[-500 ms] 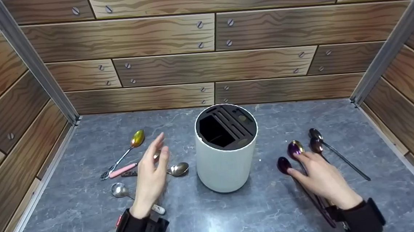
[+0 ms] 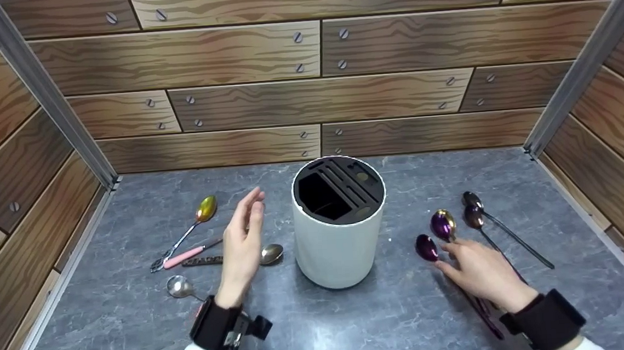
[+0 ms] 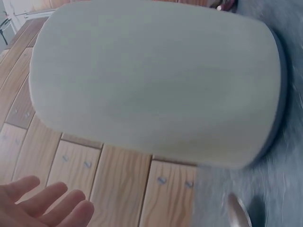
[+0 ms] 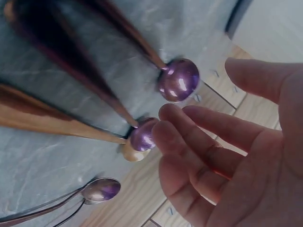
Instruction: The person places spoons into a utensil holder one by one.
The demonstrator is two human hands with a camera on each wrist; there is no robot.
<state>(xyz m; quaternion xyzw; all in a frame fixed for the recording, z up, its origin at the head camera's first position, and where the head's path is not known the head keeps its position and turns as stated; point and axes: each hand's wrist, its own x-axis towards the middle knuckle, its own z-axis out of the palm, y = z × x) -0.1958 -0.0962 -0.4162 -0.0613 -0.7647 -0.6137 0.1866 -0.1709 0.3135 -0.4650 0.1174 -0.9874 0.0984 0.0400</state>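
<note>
Only the head view shows the slotted holder top (image 2: 346, 189); left hand (image 2: 242, 247) relaxed, empty. Right wrist view: right hand (image 4: 251, 175) empty, thumb parted from fingers, near purple spoons (image 4: 179, 81).

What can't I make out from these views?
Head: far end of the pink-handled utensil, mostly behind the left grip.
Head: handle end of the round-bowled silver spoon, behind the left wrist strap.
Head: inner bottom of the white cylindrical holder, lost in darkness.
Right wrist: whether the right grip touches the purple spoon that a fingertip overlaps.
</note>
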